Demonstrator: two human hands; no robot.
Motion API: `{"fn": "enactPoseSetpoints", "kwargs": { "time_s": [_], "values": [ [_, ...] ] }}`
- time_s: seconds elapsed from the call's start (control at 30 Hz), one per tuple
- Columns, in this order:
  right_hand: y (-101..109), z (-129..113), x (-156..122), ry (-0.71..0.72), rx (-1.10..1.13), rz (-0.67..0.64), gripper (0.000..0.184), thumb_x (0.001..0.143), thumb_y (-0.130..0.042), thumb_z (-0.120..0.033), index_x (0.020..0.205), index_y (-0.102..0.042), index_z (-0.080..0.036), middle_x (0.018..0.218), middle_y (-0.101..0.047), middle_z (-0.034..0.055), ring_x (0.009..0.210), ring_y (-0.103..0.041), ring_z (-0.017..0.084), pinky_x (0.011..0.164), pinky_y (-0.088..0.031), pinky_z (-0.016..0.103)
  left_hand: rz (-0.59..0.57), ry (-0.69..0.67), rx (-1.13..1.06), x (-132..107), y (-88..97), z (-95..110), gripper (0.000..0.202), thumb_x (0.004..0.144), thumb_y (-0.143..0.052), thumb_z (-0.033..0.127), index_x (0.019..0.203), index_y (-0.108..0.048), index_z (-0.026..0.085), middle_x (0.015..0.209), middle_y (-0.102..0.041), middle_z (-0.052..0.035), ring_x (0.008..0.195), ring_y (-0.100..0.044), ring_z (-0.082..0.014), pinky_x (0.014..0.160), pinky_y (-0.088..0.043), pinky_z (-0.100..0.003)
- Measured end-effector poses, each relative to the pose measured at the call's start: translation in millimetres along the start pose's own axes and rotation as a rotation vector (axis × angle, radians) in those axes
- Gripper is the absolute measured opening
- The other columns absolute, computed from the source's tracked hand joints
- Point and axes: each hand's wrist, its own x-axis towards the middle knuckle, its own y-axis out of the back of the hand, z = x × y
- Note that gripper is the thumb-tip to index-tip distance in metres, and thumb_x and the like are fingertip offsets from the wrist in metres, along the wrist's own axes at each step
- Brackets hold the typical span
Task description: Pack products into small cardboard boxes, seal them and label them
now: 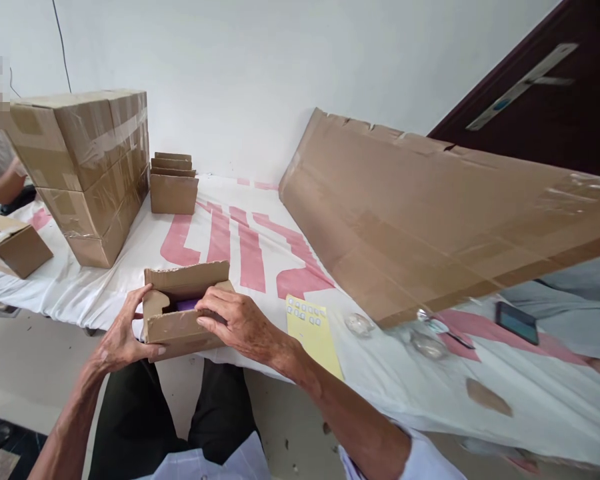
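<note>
A small open cardboard box [183, 328] sits at the table's front edge before me, its torn back flap standing up. Something purple [187, 304] shows inside; its kind is hidden by the box walls and my fingers. My left hand [126, 333] grips the left end of the box, thumb on the front wall and fingers round the corner. Over the right part of the opening, my right hand [240, 325] has its fingers curled at the box's front rim and right flap. To the right lies a yellow sheet [314, 333] with small white stickers.
Taped cartons [93, 143] are stacked at the left, with open small boxes [174, 193] behind. A person [0, 167] sits at far left beside another carton [17, 247]. A large cardboard sheet [430, 220] leans at right, near clear tape rolls [359, 325] and a phone [517, 323].
</note>
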Motion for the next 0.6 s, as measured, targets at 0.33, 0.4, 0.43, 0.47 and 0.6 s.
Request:
{"fn": "enactPoseSetpoints", "kwargs": {
  "time_s": [0.33,0.4,0.43,0.47,0.6],
  "values": [
    [-23,-28,-55,0.151,-0.159,0.008,0.007,0.095,-0.071,-0.013,0.097,-0.068,-0.019,0.097,-0.07,0.007,0.091,-0.064,0.022,0.081,-0.055,0.036,0.042,-0.057,0.017,1,-3.5,-7,0.108,0.072,-0.088,0.033,0.164,-0.031,0.031,0.16,-0.04,-0.0164,0.144,-0.05,-0.0407,0.109,-0.056,-0.054],
    [-26,-27,-58,0.141,-0.117,0.045,0.007,0.098,-0.066,-0.013,0.098,-0.07,-0.019,0.096,-0.07,0.0068,0.091,-0.064,0.021,0.08,-0.055,0.035,0.035,-0.063,0.018,0,-3.3,-6,0.108,0.073,-0.088,0.033,0.164,-0.03,0.032,0.161,-0.039,-0.0165,0.145,-0.05,-0.0408,0.11,-0.055,-0.055],
    [-25,-25,-57,0.135,-0.084,0.062,0.01,0.1,-0.064,-0.014,0.097,-0.071,-0.019,0.095,-0.07,0.0064,0.089,-0.064,0.02,0.08,-0.055,0.034,0.032,-0.063,0.018,-1,-3.1,-6,0.108,0.073,-0.089,0.033,0.165,-0.03,0.032,0.162,-0.038,-0.0165,0.145,-0.049,-0.0409,0.11,-0.055,-0.055],
    [-24,-23,-55,0.126,-0.051,0.076,0.014,0.102,-0.06,-0.014,0.097,-0.072,-0.02,0.094,-0.07,0.0062,0.089,-0.064,0.02,0.081,-0.055,0.034,0.03,-0.062,0.017,-1,-2.8,-5,0.109,0.074,-0.089,0.033,0.165,-0.029,0.032,0.162,-0.038,-0.0165,0.146,-0.049,-0.041,0.111,-0.055,-0.055],
    [-15,-6,-36,0.099,-0.027,0.047,0.025,0.108,-0.051,-0.014,0.102,-0.075,-0.019,0.102,-0.076,0.0083,0.101,-0.069,0.02,0.093,-0.056,0.036,0.023,-0.054,0.013,-3,-1.6,-2,0.107,0.075,-0.088,0.032,0.165,-0.03,0.033,0.163,-0.038,-0.016,0.147,-0.049,-0.0413,0.112,-0.055,-0.057]
  ]
}}
